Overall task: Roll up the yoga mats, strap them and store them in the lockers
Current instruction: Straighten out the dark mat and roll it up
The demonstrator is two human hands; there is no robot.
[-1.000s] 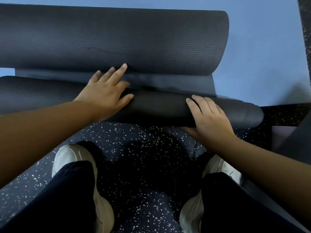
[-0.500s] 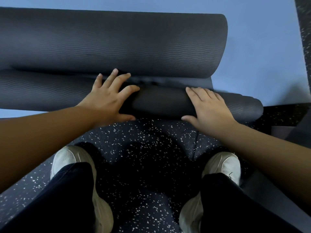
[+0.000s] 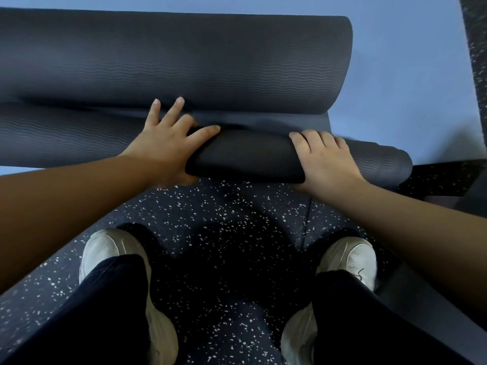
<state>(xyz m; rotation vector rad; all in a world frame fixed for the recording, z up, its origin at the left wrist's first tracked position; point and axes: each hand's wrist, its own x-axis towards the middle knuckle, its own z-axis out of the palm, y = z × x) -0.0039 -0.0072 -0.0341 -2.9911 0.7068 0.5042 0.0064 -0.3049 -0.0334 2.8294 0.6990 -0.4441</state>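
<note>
A dark grey yoga mat lies across the floor in front of me. Its near end is wound into a tight roll (image 3: 245,154), and its far end curls up in a big loose roll (image 3: 184,61). A narrow strip of flat mat shows between the two. My left hand (image 3: 163,143) presses on the near roll with fingers spread and straight, fingertips reaching the flat strip. My right hand (image 3: 324,159) grips the near roll further right, its fingers curled over the top and its thumb at the near side.
The mat lies on a blue floor (image 3: 395,61). I squat on dark speckled rubber flooring (image 3: 224,219), with my white shoes (image 3: 105,248) (image 3: 350,256) just behind the roll. A dark speckled strip (image 3: 474,48) runs along the right edge.
The near roll has turned away from me toward the big far roll, and the flat strip between them has narrowed. Both hands moved forward with it, and my right hand's fingers have curled over the roll.
</note>
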